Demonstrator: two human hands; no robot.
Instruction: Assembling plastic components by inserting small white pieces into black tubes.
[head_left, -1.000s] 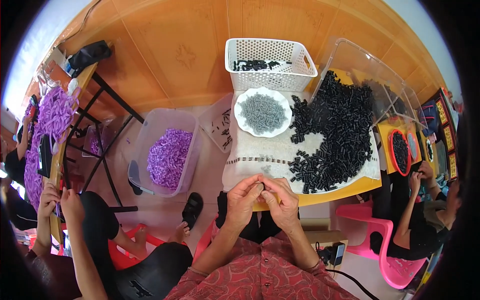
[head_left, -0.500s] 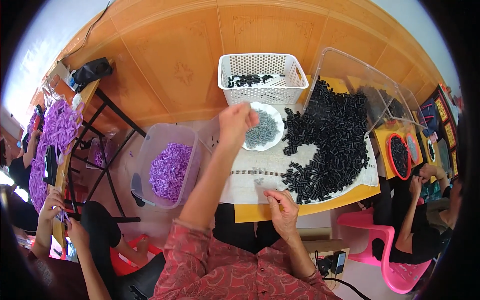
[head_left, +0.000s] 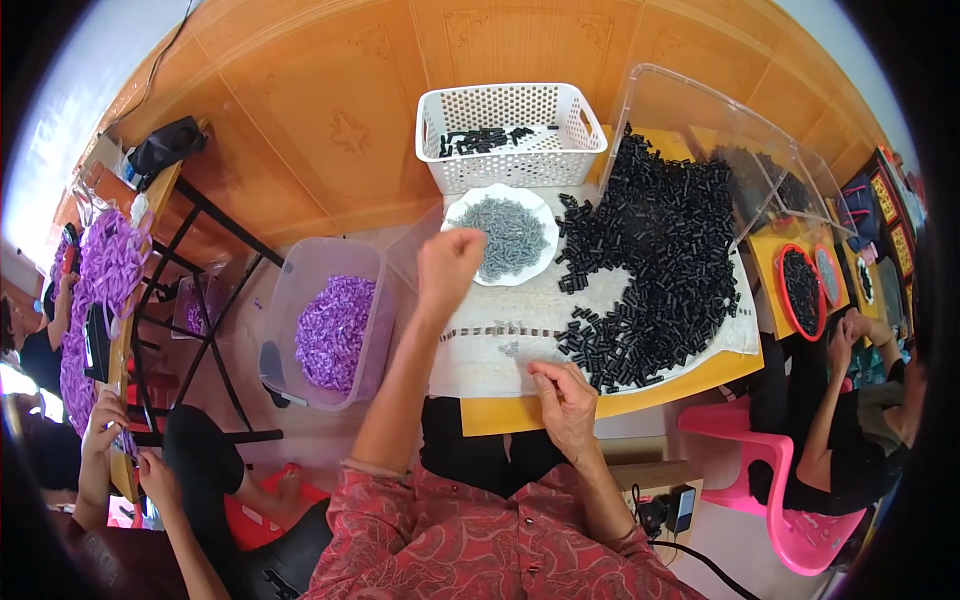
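My left hand (head_left: 449,268) is closed, fingers curled in, over the near left rim of a white scalloped plate (head_left: 455,212). Small grey pieces (head_left: 508,240) fill that plate. Whatever the left hand may hold is hidden. My right hand (head_left: 566,405) is closed at the table's near edge, thumb against the curled fingers; its contents, if any, cannot be made out. Just beyond it a few loose grey pieces (head_left: 510,349) lie on the white cloth (head_left: 480,368). A big heap of short black tube-like pieces (head_left: 665,270) spreads to its right.
A white perforated basket (head_left: 510,165) with some black pieces stands behind the plate. Left of the table is a clear bin (head_left: 270,350) of purple pieces (head_left: 335,335). A tipped clear box (head_left: 725,100) borders the heap. Co-workers sit left and right, one on a pink chair (head_left: 775,470).
My left hand has drawn back toward me from the plate and its fingers now look curled tighter. The right hand stays about where it was. The whole view has shifted slightly.
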